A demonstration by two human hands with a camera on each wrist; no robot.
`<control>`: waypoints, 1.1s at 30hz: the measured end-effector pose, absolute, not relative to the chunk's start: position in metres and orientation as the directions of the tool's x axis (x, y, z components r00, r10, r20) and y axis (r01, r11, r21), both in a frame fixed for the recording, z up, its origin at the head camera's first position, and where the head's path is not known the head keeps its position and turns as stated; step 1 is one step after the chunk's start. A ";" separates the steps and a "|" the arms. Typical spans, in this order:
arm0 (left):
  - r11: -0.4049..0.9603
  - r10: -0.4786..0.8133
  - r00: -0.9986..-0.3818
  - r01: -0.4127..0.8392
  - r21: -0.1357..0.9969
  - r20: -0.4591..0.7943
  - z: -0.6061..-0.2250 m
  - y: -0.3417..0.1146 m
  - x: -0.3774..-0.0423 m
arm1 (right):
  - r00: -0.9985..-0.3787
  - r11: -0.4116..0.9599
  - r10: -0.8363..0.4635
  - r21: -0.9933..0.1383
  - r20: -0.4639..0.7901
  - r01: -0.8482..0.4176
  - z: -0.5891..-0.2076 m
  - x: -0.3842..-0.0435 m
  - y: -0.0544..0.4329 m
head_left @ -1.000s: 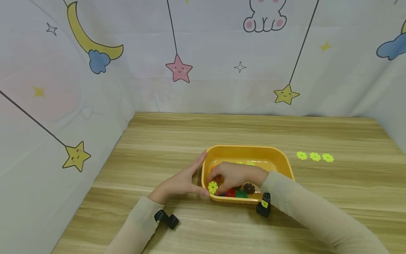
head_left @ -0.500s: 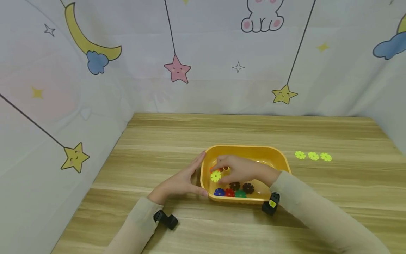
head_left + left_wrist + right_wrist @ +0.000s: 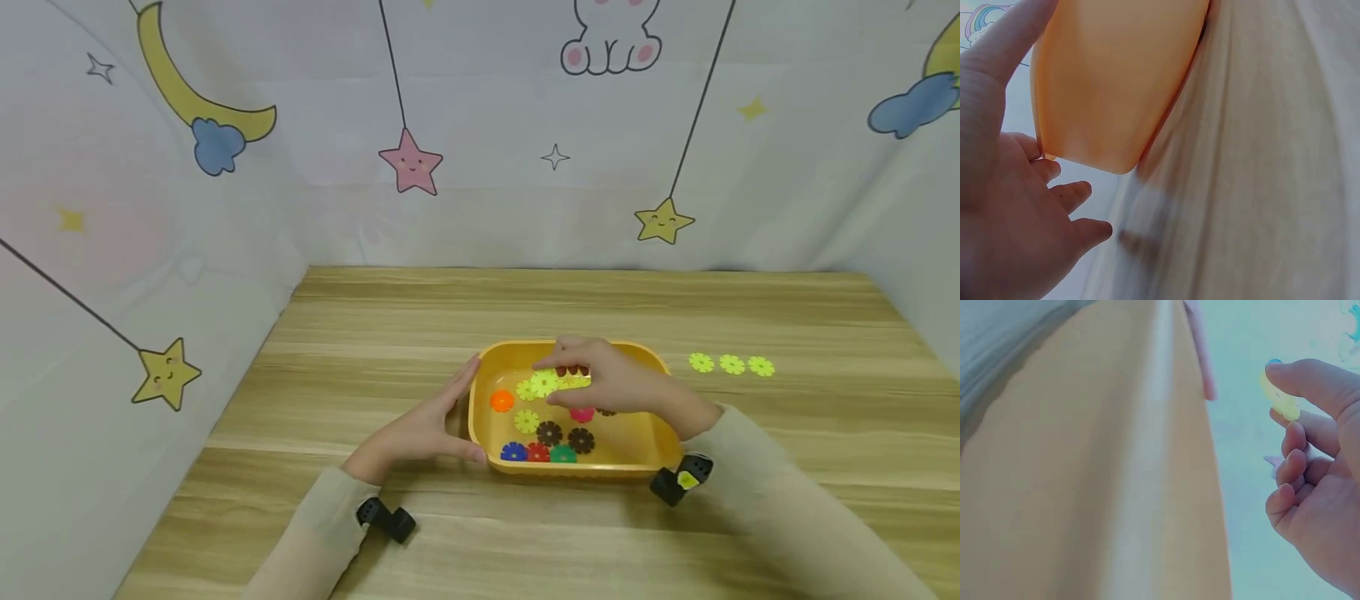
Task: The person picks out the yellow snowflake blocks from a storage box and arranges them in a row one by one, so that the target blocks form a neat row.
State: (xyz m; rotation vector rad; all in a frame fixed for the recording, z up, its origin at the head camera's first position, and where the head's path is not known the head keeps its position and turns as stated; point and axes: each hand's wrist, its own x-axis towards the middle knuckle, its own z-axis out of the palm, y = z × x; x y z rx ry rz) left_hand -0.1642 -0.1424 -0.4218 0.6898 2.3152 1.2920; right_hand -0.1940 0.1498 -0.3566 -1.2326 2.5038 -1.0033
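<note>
An orange-yellow plastic tub (image 3: 585, 469) on the table holds several flower-shaped plastic discs. My left hand (image 3: 420, 429) rests against the tub's left end, thumb at the near corner and straight fingers along the far one. Over the tub, my right hand (image 3: 618, 379) pinches a yellow flower disc (image 3: 544, 383) between thumb and index finger. The right wrist view shows the held disc (image 3: 1280, 400) above the rim, its other fingers curled in. Below lie an orange disc (image 3: 502, 401), a yellow disc (image 3: 527, 422), dark brown discs (image 3: 581, 441), and blue, red and green ones along the near wall.
Three yellow flower discs (image 3: 732, 364) lie in a row on the wooden table (image 3: 375, 333), right of the tub. A white printed cloth (image 3: 480, 225) hangs behind the table and along its sides. Each wrist wears a small black camera (image 3: 386, 518).
My right hand has lifted the yellow disc from the tub's near left corner and moved it right and away. Discs hidden under it now show. My left hand stays at the tub's end.
</note>
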 end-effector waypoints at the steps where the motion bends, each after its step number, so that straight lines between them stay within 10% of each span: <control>1: 0.453 0.592 -0.800 0.226 0.862 -0.101 -0.422 -0.143 -0.164 | -0.656 0.439 -0.743 -0.644 0.133 -0.627 -0.355 -0.194 0.153; 33: 0.477 0.570 -0.811 0.197 0.857 -0.132 -0.419 -0.142 -0.163 | -0.951 0.701 -0.110 -0.655 0.290 -0.281 -0.363 -0.177 0.322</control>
